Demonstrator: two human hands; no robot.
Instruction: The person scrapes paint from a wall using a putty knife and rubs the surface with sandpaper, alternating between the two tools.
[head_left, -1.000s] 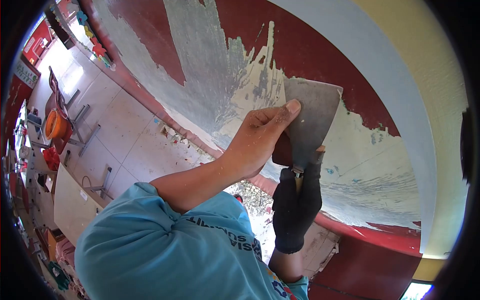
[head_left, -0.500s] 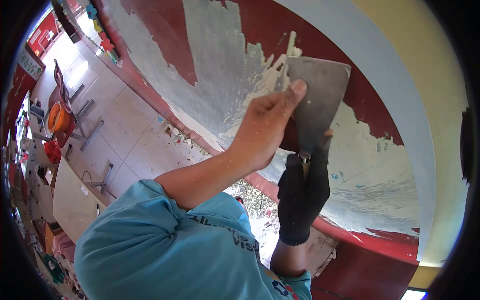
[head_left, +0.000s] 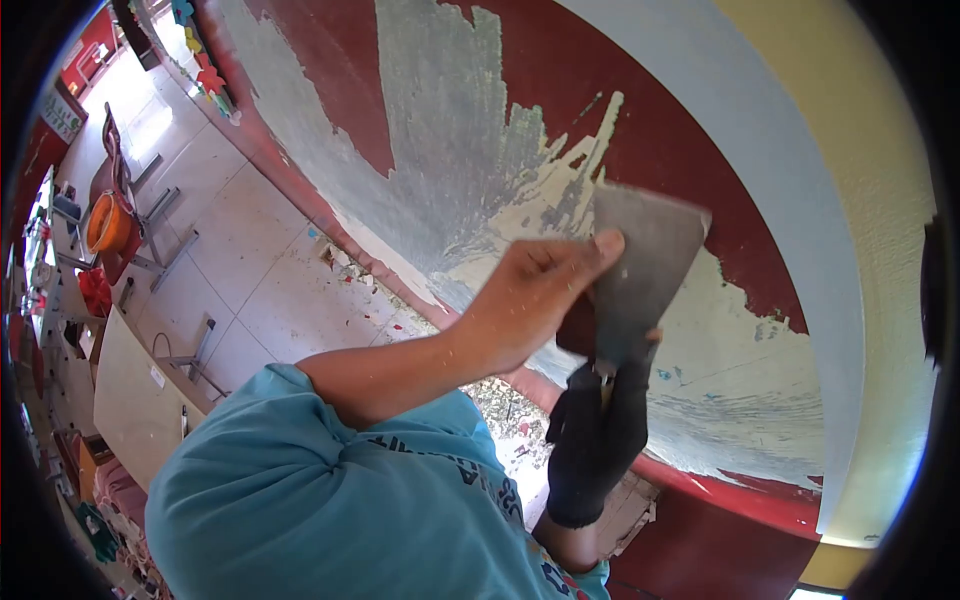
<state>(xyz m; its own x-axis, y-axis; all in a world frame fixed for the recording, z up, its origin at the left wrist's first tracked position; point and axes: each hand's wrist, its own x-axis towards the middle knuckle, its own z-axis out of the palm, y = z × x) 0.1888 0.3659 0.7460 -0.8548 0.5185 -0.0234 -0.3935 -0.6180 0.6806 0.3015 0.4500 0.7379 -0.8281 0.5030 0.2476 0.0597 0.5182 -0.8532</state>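
A wide putty knife (head_left: 652, 265) with a grey metal blade is held up in front of the wall, blade end upward in view. My left hand (head_left: 535, 285), bare, pinches the blade's left edge, thumb on its face and the other fingers bent or hidden. In a black glove, my right hand (head_left: 600, 435) is closed around the handle, which is mostly covered; one bare fingertip shows beside the blade. Behind the blade, the red wall (head_left: 560, 60) has large patches scraped to a grey and cream surface (head_left: 440, 120).
Flakes of scraped material (head_left: 510, 415) lie on the tiled floor along the wall's base. To the left stand a table (head_left: 140, 400) and a chair with an orange bowl (head_left: 110, 222) on it. A pale blue and yellow border (head_left: 800, 150) curves along the right.
Both hands and the putty knife have moved down in view, away from the upper scraped streaks. The camera has shifted slightly. Both hands keep their hold.
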